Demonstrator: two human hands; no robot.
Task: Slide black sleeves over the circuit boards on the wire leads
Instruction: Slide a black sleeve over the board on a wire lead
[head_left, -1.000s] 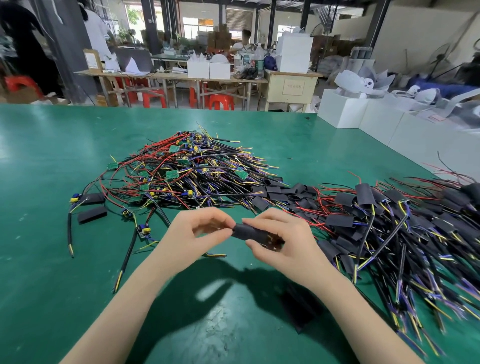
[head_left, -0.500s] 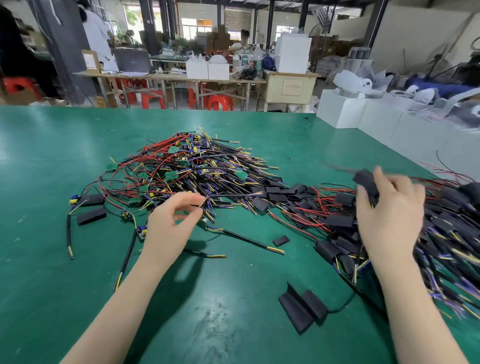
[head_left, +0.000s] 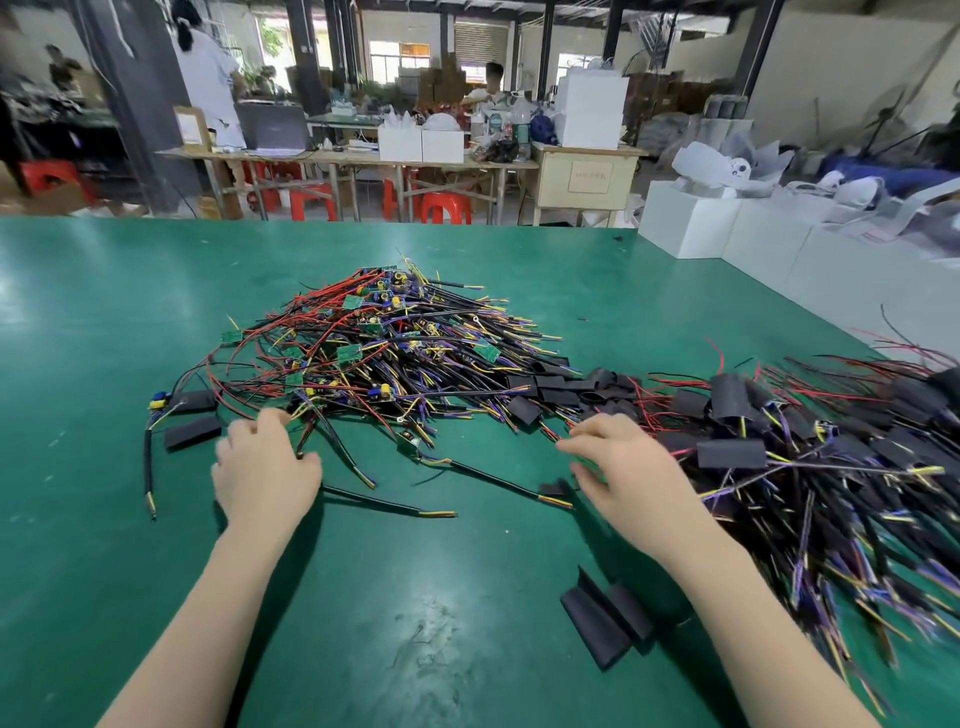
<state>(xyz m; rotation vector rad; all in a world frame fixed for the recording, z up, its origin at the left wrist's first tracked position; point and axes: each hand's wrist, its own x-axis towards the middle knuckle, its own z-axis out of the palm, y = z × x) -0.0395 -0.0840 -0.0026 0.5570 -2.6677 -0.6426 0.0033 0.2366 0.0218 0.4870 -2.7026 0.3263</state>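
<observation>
Green table (head_left: 104, 519) carries everything; the left hand (head_left: 262, 475) reaches into the near edge of the unsleeved pile (head_left: 374, 343), fingers curled among black leads, though whether they grip one I cannot tell; the right hand (head_left: 618, 467), fingers loosely extended and holding nothing I can see, hovers beside the sleeved pile (head_left: 810, 447); the hands are apart. Loose black sleeves (head_left: 602, 621), flat and matte, lie near the right forearm; another sleeve (head_left: 192, 431) lies just left of the left hand. Small green circuit boards (head_left: 349, 353) show among red, black, yellow and purple wires. A label on the beige cabinet (head_left: 587, 176) is too blurred to read.
</observation>
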